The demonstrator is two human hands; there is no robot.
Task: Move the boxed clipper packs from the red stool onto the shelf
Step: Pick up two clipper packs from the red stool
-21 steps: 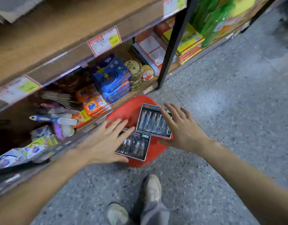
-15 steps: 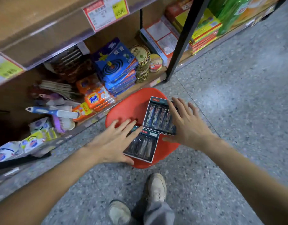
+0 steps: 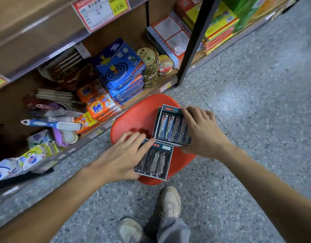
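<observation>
Both hands were on clipper packs atop the red stool [image 3: 133,118].
Head view: left hand [image 3: 121,158] lay flat, fingers spread, on the near pack [image 3: 155,162]; right hand [image 3: 203,130] curled around the far stacked packs [image 3: 171,128], beside the shelf [image 3: 151,90].

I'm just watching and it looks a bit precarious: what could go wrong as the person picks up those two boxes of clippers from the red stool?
The near clipper box sits at the red stool's front edge, so a nudge from the left hand might tip it to the floor. The far clipper box seems to rest on another one; the right hand could lift only the top. The lower shelf looks crowded, so placing boxes may topple goods.
</observation>
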